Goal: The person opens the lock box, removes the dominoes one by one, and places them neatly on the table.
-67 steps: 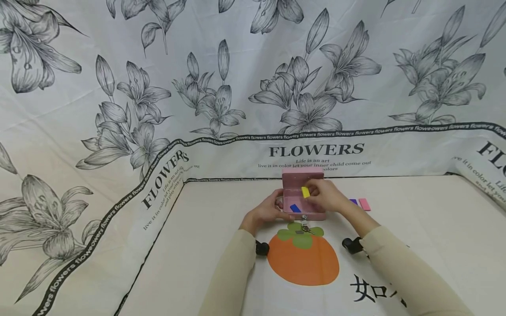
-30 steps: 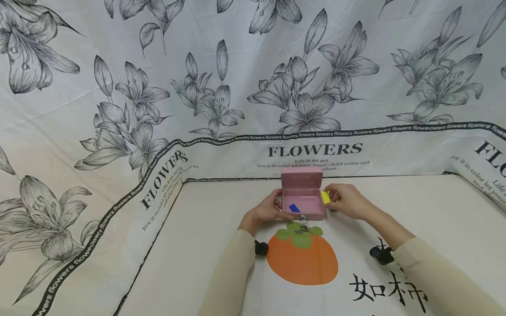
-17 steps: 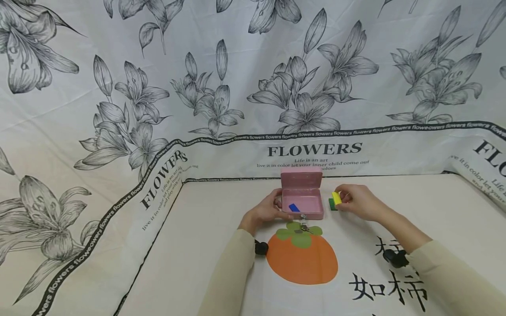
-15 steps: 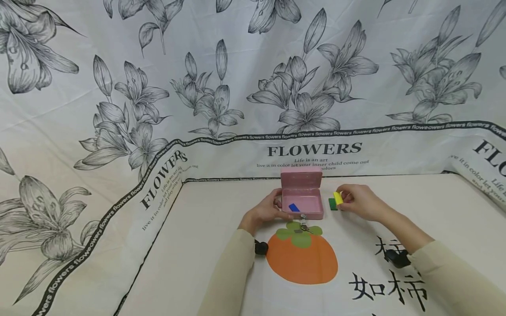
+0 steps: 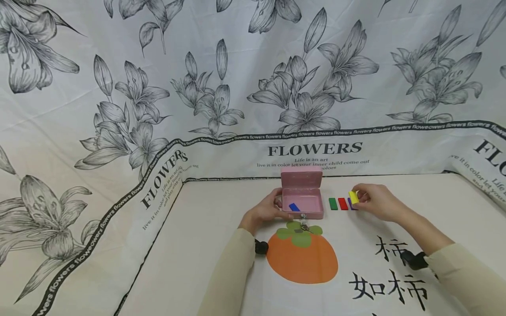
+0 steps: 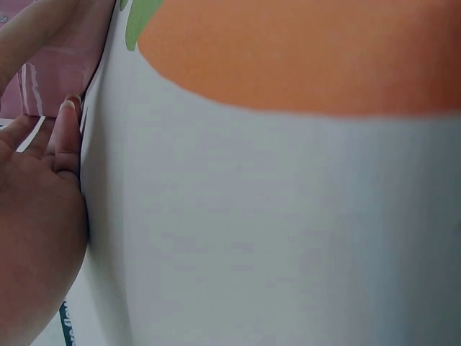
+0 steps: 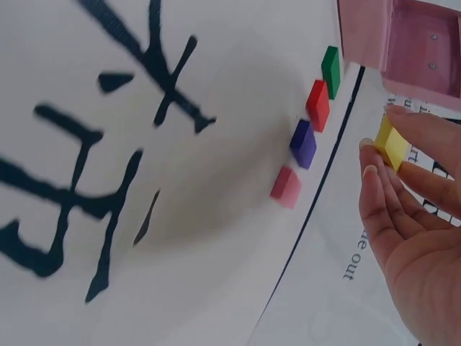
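A small pink box (image 5: pixel 302 181) stands with its lid raised, a blue block (image 5: pixel 294 207) lying inside. My left hand (image 5: pixel 266 208) holds the box's left side, thumb along the front. To the box's right, my right hand (image 5: pixel 377 202) pinches a yellow block (image 7: pixel 392 143) between thumb and fingertips, above the cloth. Below it runs a row on the cloth: a green block (image 5: pixel 333 203), a red block (image 5: pixel 342 204), a purple block (image 7: pixel 303 144) and a pink block (image 7: pixel 286 187). In the head view the right hand hides the pink block and part of the purple one.
A metal latch (image 5: pixel 303 216) hangs at the box's front. The white cloth bears a printed orange persimmon (image 5: pixel 302 259) and black characters (image 5: pixel 389 285). Behind the box rises a flower-printed curtain (image 5: pixel 221 149).
My right hand has taken the yellow block out of the box and carried it right, past the green and red blocks. The left hand and the box have stayed in place.
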